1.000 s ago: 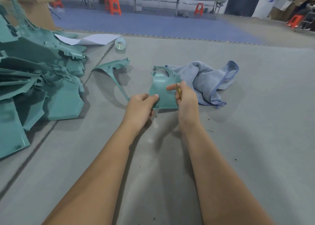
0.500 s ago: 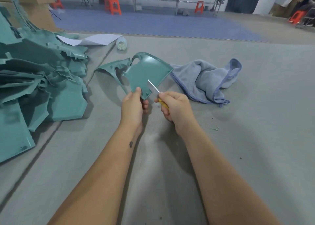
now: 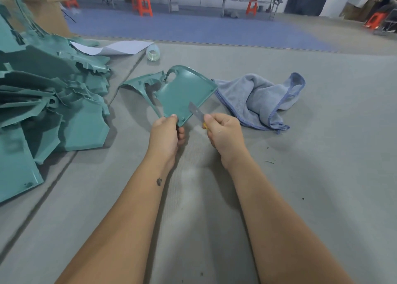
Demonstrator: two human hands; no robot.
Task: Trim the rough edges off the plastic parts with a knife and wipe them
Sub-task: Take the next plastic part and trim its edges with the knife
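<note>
My left hand (image 3: 167, 133) pinches the near corner of a flat teal plastic part (image 3: 182, 92) and holds it tilted above the grey mat. My right hand (image 3: 223, 131) grips a small knife (image 3: 196, 112) with a yellow handle. Its bare blade lies against the part's lower right edge. A crumpled blue-grey cloth (image 3: 260, 99) rests on the mat just to the right of the part. Another teal part (image 3: 141, 83) with a curved arm lies on the mat behind the held one.
A big heap of teal plastic parts (image 3: 47, 99) fills the left side. A white sheet of paper (image 3: 113, 47) and a roll of clear tape (image 3: 153, 52) lie at the back. Cardboard boxes (image 3: 49, 10) stand far left. Small shavings (image 3: 269, 161) dot the mat.
My left hand has lifted the part off the mat and turned it so its flat face tilts up. My right hand has drawn back and set the blade on the part's lower right edge.
</note>
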